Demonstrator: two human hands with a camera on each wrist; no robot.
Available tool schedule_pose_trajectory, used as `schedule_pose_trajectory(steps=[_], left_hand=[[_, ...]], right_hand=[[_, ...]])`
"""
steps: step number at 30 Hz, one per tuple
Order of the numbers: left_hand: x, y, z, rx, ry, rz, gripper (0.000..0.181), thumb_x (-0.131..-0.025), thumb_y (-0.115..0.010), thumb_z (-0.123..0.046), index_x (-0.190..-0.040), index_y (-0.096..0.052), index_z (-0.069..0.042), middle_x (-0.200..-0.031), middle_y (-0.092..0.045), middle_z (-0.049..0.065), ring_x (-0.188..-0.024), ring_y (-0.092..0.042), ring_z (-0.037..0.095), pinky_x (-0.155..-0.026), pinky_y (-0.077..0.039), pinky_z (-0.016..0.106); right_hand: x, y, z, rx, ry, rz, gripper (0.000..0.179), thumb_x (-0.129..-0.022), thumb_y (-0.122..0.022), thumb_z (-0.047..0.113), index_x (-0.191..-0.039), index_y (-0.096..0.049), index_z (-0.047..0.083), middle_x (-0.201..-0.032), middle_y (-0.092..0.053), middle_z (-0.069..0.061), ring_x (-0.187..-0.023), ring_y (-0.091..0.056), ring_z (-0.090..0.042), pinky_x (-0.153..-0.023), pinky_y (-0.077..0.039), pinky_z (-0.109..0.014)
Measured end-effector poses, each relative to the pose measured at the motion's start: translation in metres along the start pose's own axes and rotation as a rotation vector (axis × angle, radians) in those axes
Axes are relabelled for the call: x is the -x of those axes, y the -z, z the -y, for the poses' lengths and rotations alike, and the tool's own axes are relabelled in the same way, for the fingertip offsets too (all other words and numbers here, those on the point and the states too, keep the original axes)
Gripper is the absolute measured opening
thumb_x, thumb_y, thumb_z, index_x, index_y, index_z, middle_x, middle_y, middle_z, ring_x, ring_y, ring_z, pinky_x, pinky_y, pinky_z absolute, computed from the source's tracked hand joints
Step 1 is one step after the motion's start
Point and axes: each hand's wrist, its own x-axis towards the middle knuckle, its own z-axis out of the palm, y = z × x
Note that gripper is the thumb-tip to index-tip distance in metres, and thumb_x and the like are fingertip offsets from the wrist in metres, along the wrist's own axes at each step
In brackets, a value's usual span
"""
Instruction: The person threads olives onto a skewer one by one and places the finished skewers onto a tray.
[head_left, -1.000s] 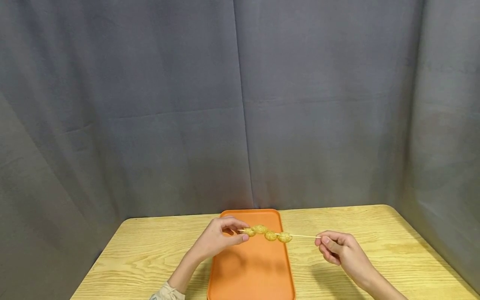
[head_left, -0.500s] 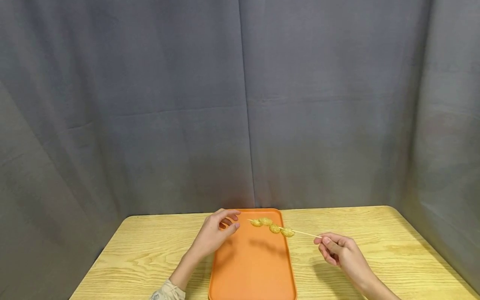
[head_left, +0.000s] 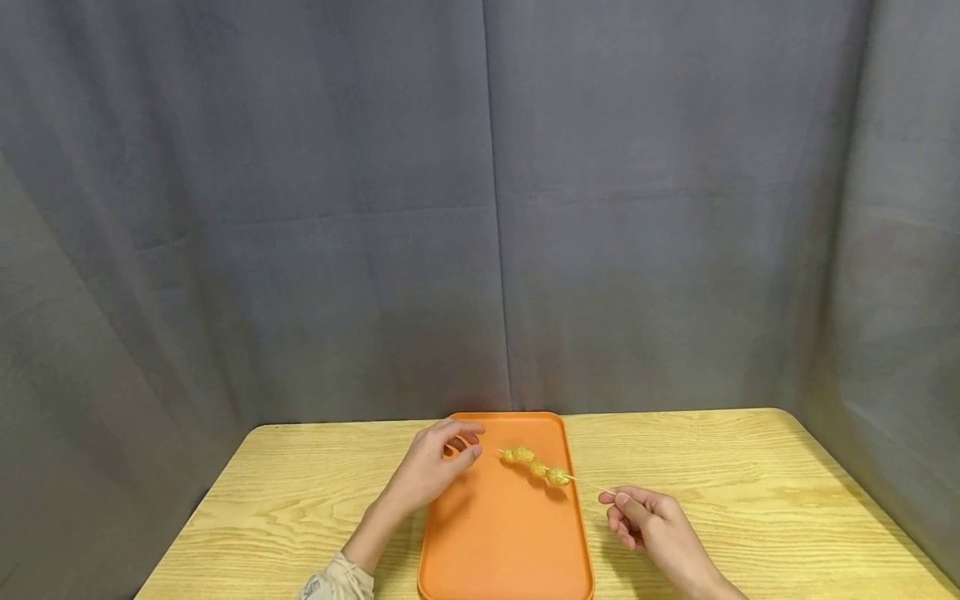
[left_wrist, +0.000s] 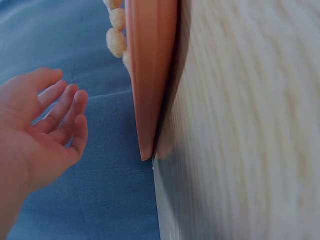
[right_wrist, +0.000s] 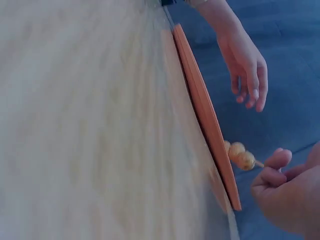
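Observation:
A thin wooden skewer with several yellowish balls (head_left: 557,477) threaded on it lies across the upper right part of the orange tray (head_left: 502,542). Its bare end is pinched between the thumb and fingers of my right hand (head_left: 660,533), which is just right of the tray. The balls are low by the tray surface; whether they touch it I cannot tell. My left hand (head_left: 431,467) hovers over the tray's left edge, fingers loosely bent, holding nothing. In the left wrist view that hand (left_wrist: 45,120) is apart from the balls (left_wrist: 116,42).
The tray stands on a light wood-grain table (head_left: 315,492), its far end near the table's back edge. A grey curtain (head_left: 375,208) hangs behind and along both sides.
My left hand has let go of the skewer's tip and drawn slightly left. My right hand has moved left and down, lowering the skewer toward the tray.

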Motion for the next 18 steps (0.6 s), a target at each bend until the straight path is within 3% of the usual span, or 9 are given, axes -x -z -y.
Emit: schedule_pose_trajectory(steps=[7,11,18], left_hand=[[0.002,-0.002,-0.001,-0.016,0.003,0.025,0.022,-0.095,-0.068,-0.021,-0.117,-0.071,-0.02,-0.099,-0.068,-0.01,-0.089,-0.064,0.007,-0.079,-0.055,0.038],[0.004,-0.001,0.0,-0.032,0.025,0.034,0.023,-0.096,-0.067,-0.021,-0.118,-0.071,-0.018,-0.1,-0.067,-0.009,-0.091,-0.064,0.007,-0.083,-0.054,0.043],[0.004,-0.003,0.003,-0.096,0.0,0.048,0.025,-0.097,-0.066,-0.022,-0.12,-0.07,-0.016,-0.108,-0.069,-0.005,-0.093,-0.065,0.011,-0.081,-0.053,0.036]], right_hand=[[0.001,-0.008,-0.009,0.033,-0.024,0.014,0.039,-0.107,-0.042,0.017,-0.126,-0.054,-0.015,-0.08,-0.06,-0.002,-0.058,-0.048,-0.005,-0.052,-0.041,-0.019],[-0.001,-0.012,-0.015,0.066,-0.015,0.112,0.039,-0.105,-0.048,0.021,-0.121,-0.06,-0.012,-0.079,-0.061,0.0,-0.058,-0.045,-0.005,-0.052,-0.04,-0.018],[-0.003,-0.013,-0.024,0.208,0.05,0.257,0.036,-0.104,-0.054,0.027,-0.111,-0.07,-0.004,-0.075,-0.06,-0.001,-0.056,-0.046,-0.003,-0.05,-0.041,-0.018]])
